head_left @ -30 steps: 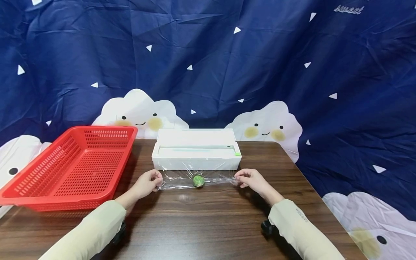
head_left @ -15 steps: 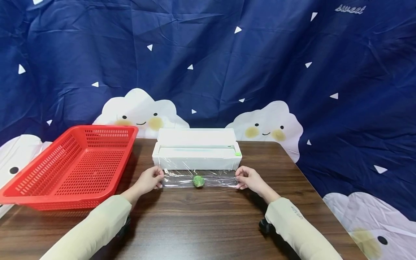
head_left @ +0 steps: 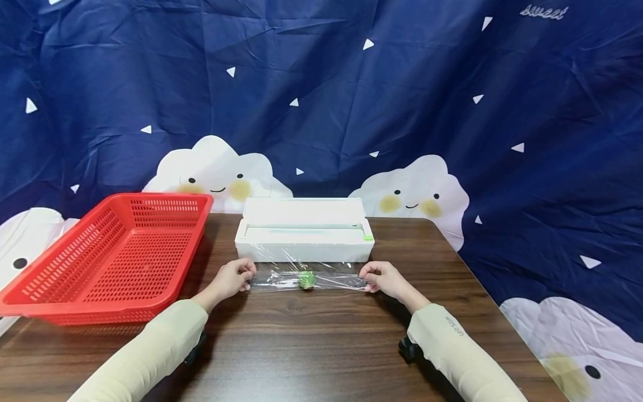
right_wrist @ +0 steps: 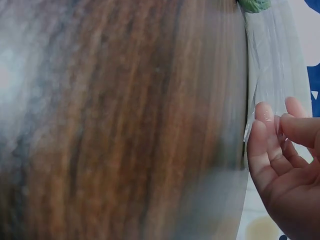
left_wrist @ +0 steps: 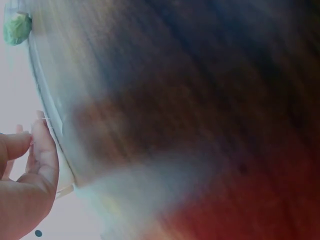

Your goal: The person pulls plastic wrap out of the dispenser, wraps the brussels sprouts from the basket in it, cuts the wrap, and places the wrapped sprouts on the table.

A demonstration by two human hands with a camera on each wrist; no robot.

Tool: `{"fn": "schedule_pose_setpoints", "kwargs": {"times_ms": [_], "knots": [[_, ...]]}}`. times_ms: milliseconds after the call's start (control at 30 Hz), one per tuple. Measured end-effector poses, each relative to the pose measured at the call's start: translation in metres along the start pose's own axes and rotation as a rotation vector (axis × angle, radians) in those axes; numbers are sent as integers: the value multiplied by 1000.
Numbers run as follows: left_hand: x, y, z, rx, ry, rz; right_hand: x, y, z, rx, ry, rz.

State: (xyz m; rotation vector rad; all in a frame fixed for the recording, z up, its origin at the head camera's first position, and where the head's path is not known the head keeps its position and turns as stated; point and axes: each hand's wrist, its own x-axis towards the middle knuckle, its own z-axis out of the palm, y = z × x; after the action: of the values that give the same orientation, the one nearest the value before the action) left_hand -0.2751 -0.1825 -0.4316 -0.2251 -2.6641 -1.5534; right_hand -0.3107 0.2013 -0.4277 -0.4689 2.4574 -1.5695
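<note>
A strip of clear cling film stretches between both hands in front of a white cling film dispenser, whose lid stands up. At the film's middle sits a small round green vegetable, also partly visible at the top of both wrist views. Thumb and fingers of the left hand pinch the film's left end. On the other side the right hand pinches its right end; in the right wrist view, film runs from the fingertips toward the vegetable. Whether the film fully surrounds the vegetable I cannot tell.
A red perforated plastic basket stands at the left on the dark wooden table. Behind the table hangs a blue cloth with clouds on it. The table's right edge slants down past the right sleeve.
Both hands have kept hold of the film. The left hand has shifted slightly right. Between the hands, the film first spread flatter, then gathered into a narrower strip.
</note>
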Motion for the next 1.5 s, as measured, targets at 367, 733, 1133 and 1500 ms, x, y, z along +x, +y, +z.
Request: {"fn": "schedule_pose_setpoints", "kwargs": {"times_ms": [367, 733, 1133, 1500], "knots": [[-2, -4, 2, 112, -31, 3, -1, 4, 1, -26, -47, -40], [-3, -3, -2, 271, -116, 149, 0, 5, 1, -155, -101, -87], [-6, -7, -5, 249, -142, 233, 1, 9, 3, -251, -153, -118], [-6, -8, -2, 325, -89, 283, -3, 2, 7, -374, -142, -184]]}}
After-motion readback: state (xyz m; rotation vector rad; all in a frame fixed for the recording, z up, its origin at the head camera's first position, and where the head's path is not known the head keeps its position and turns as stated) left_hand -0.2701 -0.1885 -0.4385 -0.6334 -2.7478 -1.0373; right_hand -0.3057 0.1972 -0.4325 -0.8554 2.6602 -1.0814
